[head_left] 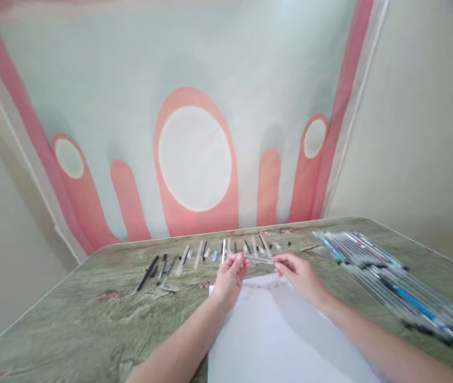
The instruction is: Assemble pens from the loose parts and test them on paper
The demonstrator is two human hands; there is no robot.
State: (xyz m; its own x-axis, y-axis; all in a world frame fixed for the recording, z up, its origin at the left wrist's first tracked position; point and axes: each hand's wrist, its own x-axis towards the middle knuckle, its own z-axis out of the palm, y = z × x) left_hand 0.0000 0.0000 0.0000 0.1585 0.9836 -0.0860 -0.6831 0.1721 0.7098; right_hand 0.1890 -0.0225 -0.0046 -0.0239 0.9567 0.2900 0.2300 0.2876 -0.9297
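Observation:
A slim, see-through pen barrel (258,260) is held level between my two hands, above the far edge of a white sheet of paper (274,335). My left hand (232,274) pinches its left end, and my right hand (295,271) pinches the right end. Faint writing shows along the top of the paper. Just beyond my hands lies a row of pen parts, among them clear tubes (198,255), dark thin pieces and a small blue piece (214,256). Blur hides the finer details of the barrel.
Several clear pens (386,276) lie in a large bundle on the right, a blue one (416,303) among them. To the left rests a black pen (147,273). The wood-patterned table (90,324) ends at a wall hanging (194,159) with red shapes.

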